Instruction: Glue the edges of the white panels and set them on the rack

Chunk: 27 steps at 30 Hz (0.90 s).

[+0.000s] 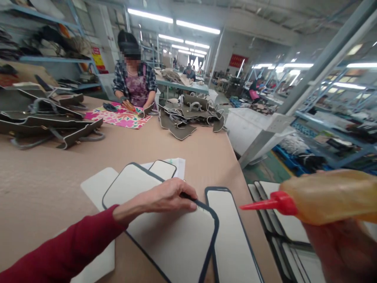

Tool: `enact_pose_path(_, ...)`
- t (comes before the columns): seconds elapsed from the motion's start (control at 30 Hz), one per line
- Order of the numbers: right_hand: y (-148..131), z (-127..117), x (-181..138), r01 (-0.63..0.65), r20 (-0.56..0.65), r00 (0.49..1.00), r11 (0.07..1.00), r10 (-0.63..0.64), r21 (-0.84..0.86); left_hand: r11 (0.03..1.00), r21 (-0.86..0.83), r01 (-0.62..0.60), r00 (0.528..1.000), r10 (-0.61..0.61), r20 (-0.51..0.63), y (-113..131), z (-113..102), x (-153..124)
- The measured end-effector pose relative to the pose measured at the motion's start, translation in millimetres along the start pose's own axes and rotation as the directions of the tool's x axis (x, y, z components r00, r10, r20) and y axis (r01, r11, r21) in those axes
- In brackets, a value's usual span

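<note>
My left hand (pixel 167 196), in a red sleeve, rests on a large white panel with a dark edge (pixel 173 232), its fingers curled and pinching the panel's dark rim near the top corner. My right hand (pixel 344 247), close to the camera at the lower right, grips an orange squeeze bottle (pixel 332 196) whose red nozzle (pixel 265 203) points left above a narrow white panel (pixel 229 232). A small white panel (pixel 163 169) lies behind the large one.
A person in a plaid shirt (pixel 134 80) works at the table's far end over a floral cloth (pixel 119 116). Grey bag pieces are piled at the left (pixel 50 122) and the far middle (pixel 188 114). More white panels (pixel 282 228) are stacked beyond the table's right edge.
</note>
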State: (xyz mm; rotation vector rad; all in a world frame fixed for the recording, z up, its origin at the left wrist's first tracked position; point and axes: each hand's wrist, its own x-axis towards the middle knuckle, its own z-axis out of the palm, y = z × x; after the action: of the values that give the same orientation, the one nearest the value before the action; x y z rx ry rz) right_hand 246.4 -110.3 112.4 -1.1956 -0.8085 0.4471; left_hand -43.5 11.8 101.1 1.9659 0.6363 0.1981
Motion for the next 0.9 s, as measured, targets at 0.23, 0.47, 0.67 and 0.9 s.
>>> enact_pose_path(0.23,-11,30,-3,-0.187,0.194,0.969,0.970,0.156,0.155,0.996,0.003,-0.086,0.979,0.084,0.185,12,-7,17)
enact_pose_path(0.47,-10,13,3,-0.228,0.329,0.935,0.937,0.135,0.264,0.986,-0.005,-0.164,0.924,0.155,0.349,45,0,15)
enact_pose_path(0.67,-30,8,-8,-0.226,0.456,0.887,0.930,0.074,0.289,0.987,0.010,-0.162,0.880,0.140,0.454,75,15,6)
enact_pose_path(0.9,-36,-7,-8,-0.239,0.508,0.860,0.914,0.043,0.328,0.991,-0.054,-0.124,0.849,0.134,0.511,105,35,3)
